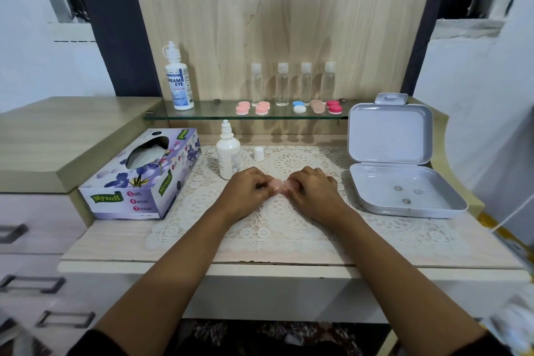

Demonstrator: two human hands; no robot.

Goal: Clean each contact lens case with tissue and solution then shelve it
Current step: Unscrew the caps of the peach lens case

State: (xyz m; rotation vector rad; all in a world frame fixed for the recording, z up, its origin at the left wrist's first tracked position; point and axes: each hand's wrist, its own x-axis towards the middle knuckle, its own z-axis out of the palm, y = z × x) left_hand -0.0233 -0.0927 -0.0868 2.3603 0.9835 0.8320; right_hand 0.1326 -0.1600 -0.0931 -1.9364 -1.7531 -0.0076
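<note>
At the centre of the frame our left hand [248, 185] and right hand [313, 188] meet with fingers curled. Each pinches one end of a pale pink contact lens case [278, 184], held just above a lace mat [284, 228] on the tabletop [109, 243]. No tissue shows in either hand. We judge that the caps are being turned, though the fingers hide which way. To do this well we would brace the body of the case with one hand, twist one cap at a time with the other, and stay low over the mat so a loosened cap cannot roll off. Just beyond the left hand stands a small solution bottle [228, 153], uncapped, with its white cap [259, 153] beside it. At the left lies the tissue box [138, 179], a tissue peeking from its slot. Across the middle of the frame a glass shelf [208, 113] carries a large solution bottle [179, 81], four clear bottles [281, 84] and a row of coloured cases [299, 107]. Bare glass shows between the large bottle and that row. At the right an open grey box [404, 191] holds three items too small to identify.
</note>
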